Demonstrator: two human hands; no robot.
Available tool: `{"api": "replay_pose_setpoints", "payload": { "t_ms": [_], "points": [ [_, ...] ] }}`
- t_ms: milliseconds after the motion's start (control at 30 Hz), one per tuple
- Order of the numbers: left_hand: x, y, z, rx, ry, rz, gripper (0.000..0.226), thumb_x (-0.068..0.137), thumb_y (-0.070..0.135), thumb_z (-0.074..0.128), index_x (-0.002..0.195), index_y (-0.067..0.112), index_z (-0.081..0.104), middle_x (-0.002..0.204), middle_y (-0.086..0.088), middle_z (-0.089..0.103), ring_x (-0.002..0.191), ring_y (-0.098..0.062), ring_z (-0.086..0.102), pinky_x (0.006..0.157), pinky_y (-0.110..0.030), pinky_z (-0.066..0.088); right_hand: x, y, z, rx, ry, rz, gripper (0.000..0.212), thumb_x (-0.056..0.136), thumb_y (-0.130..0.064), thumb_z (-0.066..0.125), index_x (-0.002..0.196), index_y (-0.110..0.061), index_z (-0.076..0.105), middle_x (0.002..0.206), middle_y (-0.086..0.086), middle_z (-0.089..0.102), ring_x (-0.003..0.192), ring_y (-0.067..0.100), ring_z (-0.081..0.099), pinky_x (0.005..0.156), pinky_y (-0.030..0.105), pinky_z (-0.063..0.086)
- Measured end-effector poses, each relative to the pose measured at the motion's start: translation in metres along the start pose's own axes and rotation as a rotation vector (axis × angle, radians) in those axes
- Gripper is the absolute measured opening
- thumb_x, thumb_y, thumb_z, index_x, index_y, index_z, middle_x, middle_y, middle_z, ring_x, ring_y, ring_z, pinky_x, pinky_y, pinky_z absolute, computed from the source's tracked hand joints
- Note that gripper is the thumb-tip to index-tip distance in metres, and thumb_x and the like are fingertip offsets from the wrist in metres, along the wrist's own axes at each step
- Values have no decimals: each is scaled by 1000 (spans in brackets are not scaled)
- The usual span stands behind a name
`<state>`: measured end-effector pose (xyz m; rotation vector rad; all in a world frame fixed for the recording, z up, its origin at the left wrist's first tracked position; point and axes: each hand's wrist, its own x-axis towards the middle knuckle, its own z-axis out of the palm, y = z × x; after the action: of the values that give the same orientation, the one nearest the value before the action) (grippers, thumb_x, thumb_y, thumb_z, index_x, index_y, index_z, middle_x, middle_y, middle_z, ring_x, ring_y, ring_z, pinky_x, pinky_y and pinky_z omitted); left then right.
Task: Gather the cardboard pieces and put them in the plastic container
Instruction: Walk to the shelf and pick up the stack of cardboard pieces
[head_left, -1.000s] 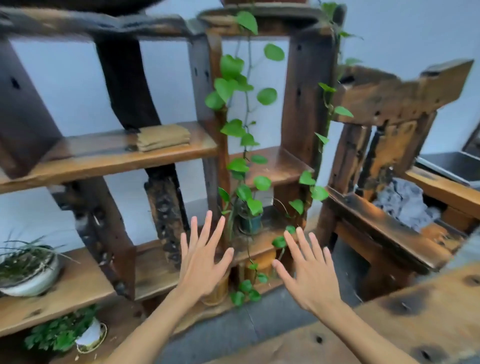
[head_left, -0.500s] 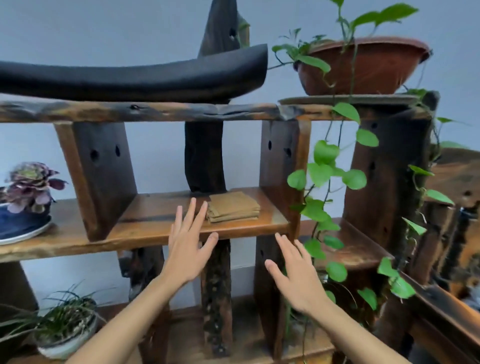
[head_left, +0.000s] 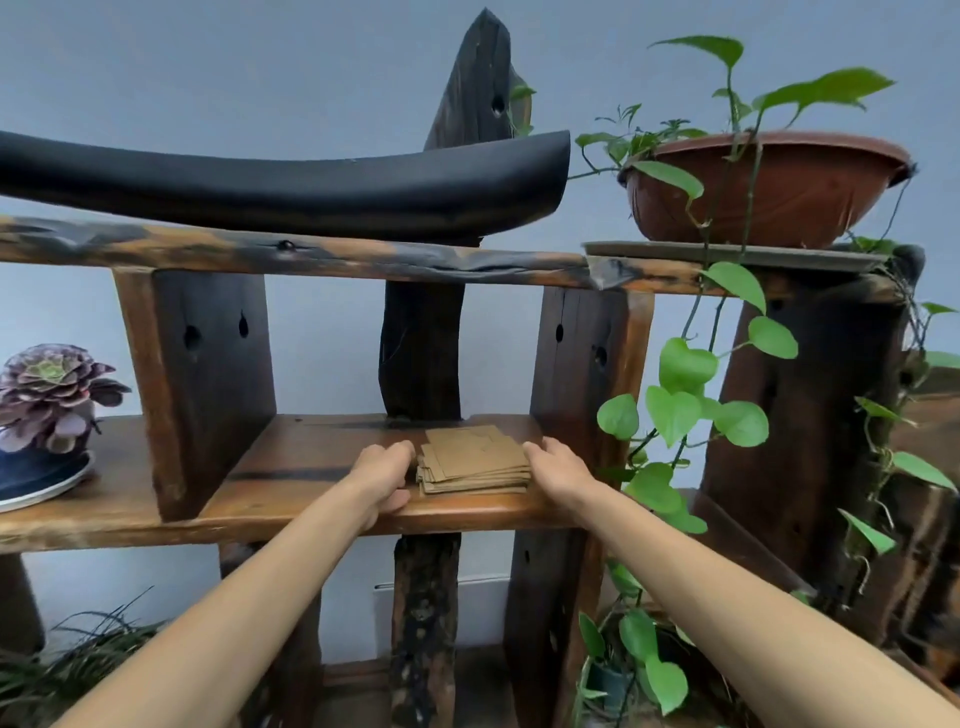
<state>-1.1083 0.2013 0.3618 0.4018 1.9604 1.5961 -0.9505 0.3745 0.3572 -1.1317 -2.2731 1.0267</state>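
A small stack of brown cardboard pieces (head_left: 475, 460) lies on the middle wooden shelf (head_left: 311, 499), between two dark uprights. My left hand (head_left: 382, 475) curls against the stack's left edge, fingers bent toward it. My right hand (head_left: 556, 470) presses against the stack's right edge. Both hands flank the stack and touch its sides, and it still rests on the shelf. No plastic container is in view.
A trailing green vine (head_left: 680, 395) hangs just right of my right arm from a brown pot (head_left: 779, 192) on the top shelf. A black curved beam (head_left: 291, 182) lies on the top plank. A purple succulent (head_left: 49, 395) sits at the left.
My view rose from the lower shelves to the middle shelf. Both hands, spread open before, reached forward and closed in on the two sides of the cardboard stack.
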Motion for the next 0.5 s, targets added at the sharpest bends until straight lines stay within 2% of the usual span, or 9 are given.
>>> {"api": "replay_pose_setpoints", "payload": {
  "t_ms": [67, 133, 167, 233, 367, 433, 500],
  "points": [
    [7, 1, 2, -26, 10, -19, 30, 100, 32, 50, 122, 14, 44, 122, -19, 60, 102, -27, 68, 96, -40, 59, 12, 1, 1, 51, -47, 40, 63, 103, -44, 35, 156, -9, 34, 155, 12, 44, 139, 31, 44, 114, 40, 34],
    [11, 3, 6, -46, 14, -34, 26, 100, 32, 51, 118, 15, 44, 118, -19, 62, 100, -28, 70, 93, -40, 61, 19, 2, 3, 99, -77, 61, 63, 101, -46, 37, 152, -9, 41, 131, 6, 53, 117, 25, 52, 99, 39, 43],
    [13, 4, 8, -56, 18, -40, 24, 100, 31, 51, 116, 15, 44, 114, -19, 64, 100, -28, 70, 91, -39, 61, 22, 4, 4, 120, -83, 67, 61, 101, -47, 37, 148, -10, 46, 122, 4, 54, 110, 23, 53, 98, 38, 44],
    [15, 5, 13, -52, 31, -41, 23, 99, 31, 51, 115, 15, 46, 108, -18, 64, 102, -29, 67, 90, -39, 61, 26, 8, 7, 147, -82, 69, 54, 100, -46, 39, 135, -9, 58, 110, 4, 59, 106, 23, 58, 102, 41, 50],
    [18, 6, 17, 1, 38, -45, 30, 96, 30, 53, 120, 13, 50, 106, -16, 65, 105, -29, 66, 86, -39, 63, 26, 12, 11, 207, -51, 90, 36, 98, -38, 45, 101, -13, 71, 76, 1, 59, 77, 20, 59, 94, 45, 56],
    [19, 8, 19, -9, 33, -61, 34, 96, 26, 55, 125, 11, 51, 111, -17, 65, 107, -30, 65, 88, -42, 62, 26, 12, 11, 247, -49, 121, 32, 98, -33, 48, 98, -13, 72, 75, 3, 60, 71, 19, 59, 90, 44, 59],
    [18, 11, 22, -11, 23, -74, 37, 95, 24, 57, 129, 10, 51, 115, -17, 64, 105, -30, 65, 84, -43, 63, 25, 10, 10, 302, -41, 157, 29, 99, -31, 51, 112, -12, 68, 92, 7, 64, 77, 21, 64, 73, 34, 64]
  ]
}}
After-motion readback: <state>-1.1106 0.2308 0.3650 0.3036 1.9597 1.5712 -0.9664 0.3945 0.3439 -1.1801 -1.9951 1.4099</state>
